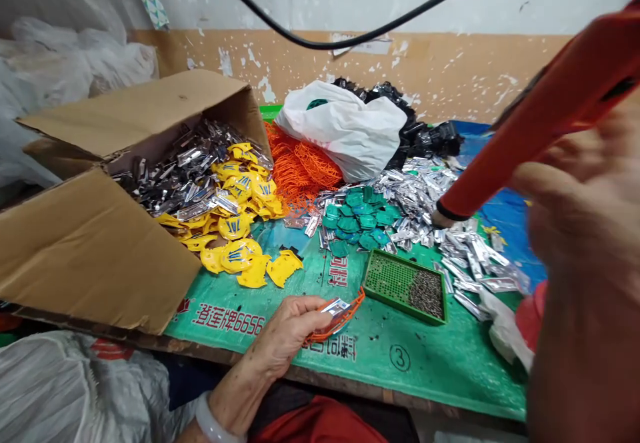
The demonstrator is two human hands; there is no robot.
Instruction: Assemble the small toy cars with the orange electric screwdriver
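Left of the left grip (293, 323), a stiff, creased cardboard box (95, 256) spills dark and silvery strips (175, 170), and glossy, curved yellow pieces (237, 256) lie heaped just beyond that grip. The left grip pinches an orange-rimmed piece (327, 331), slim and gently bowed, a mirror-bright silver plate (336, 307) along its face. It hangs above the bench (450, 370), near the front edge, where wrinkled green sheeting shows to its right. Past the piece come flat teal pieces (363, 216), then a gridded green tray (385, 276) holding fine metal bits (426, 292). The right grip (575, 176), blurred, is wrapped round a smooth red tool (520, 130), tilted, its tip before scattered silver strips (475, 250).
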